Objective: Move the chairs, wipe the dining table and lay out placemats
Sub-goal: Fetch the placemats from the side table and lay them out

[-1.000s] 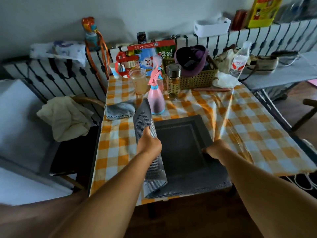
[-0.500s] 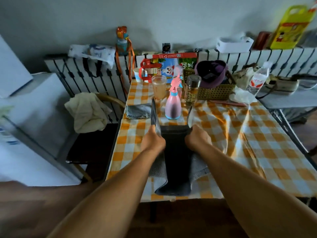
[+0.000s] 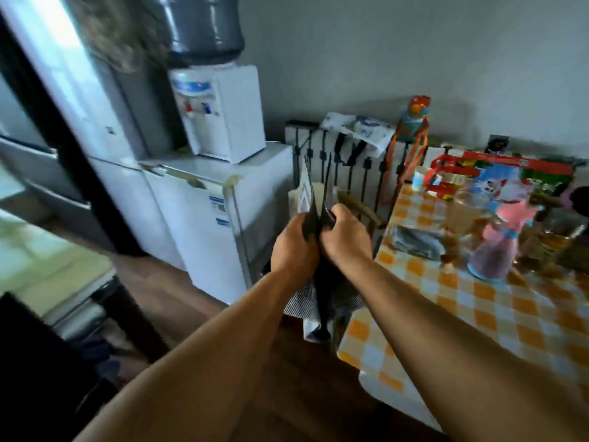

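Note:
My left hand (image 3: 294, 245) and my right hand (image 3: 345, 239) are pressed together and both grip folded dark grey placemats (image 3: 320, 301), held upright in the air just left of the dining table (image 3: 497, 314). The mats' striped undersides hang below my wrists and their edges stick up above my fingers. The table wears an orange and white checked cloth. A folded grey cloth (image 3: 416, 240) lies on it near the left edge, beside a pink spray bottle (image 3: 497, 247). A wooden chair (image 3: 360, 208) stands behind my hands, mostly hidden.
A white fridge (image 3: 204, 218) with a water dispenser (image 3: 220, 113) on top stands left of the table. A black and white railing (image 3: 353, 164) runs along the back. Glasses, a jar and a colourful box crowd the table's far end. Dark wooden floor lies below.
Both hands folded the placemats shut and lifted them off the table. They carried them left past the table's edge as my view swung left toward the fridge.

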Demonstrator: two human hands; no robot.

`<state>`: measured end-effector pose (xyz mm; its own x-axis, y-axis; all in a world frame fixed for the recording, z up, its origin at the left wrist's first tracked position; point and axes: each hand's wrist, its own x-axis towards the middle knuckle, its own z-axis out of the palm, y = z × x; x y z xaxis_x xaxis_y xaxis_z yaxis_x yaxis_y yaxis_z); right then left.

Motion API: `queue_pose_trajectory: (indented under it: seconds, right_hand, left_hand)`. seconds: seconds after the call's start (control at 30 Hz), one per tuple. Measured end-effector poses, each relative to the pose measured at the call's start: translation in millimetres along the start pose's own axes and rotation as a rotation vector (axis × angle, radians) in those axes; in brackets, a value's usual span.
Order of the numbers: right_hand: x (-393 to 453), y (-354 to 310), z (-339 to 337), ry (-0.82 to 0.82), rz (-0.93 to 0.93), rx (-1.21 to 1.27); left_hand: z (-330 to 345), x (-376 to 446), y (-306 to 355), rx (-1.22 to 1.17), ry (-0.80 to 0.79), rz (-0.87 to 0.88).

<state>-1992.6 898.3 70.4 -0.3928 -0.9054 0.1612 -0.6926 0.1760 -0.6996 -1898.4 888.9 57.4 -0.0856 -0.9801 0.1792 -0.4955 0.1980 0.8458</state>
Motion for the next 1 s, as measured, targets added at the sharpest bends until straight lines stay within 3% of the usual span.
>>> queue_pose_trajectory:
  seconds: [0.23, 0.53, 0.8, 1.0]
  right_hand:
    - [-59.0, -208.4, 114.9, -0.031, -0.366, 0.196]
    - [-146.7, -418.7, 226.7, -0.140, -0.681, 0.385]
    - [-191.5, -521.0, 339.3, -0.303, -0.821, 0.389]
    - [-165.4, -536.4, 450.2, -0.469, -0.775, 0.286]
  left_hand:
    - [-231.6, 3.1, -74.7, 0.090, 0.305, 0.006]
    - [-475.3, -36.3, -139.8, 0.175, 0.647, 0.002]
    - [-607.8, -76.9, -227.0, 0.237, 0.854, -0.153]
    - [-663.2, -92.9, -323.3, 0.262, 0.947, -0.367]
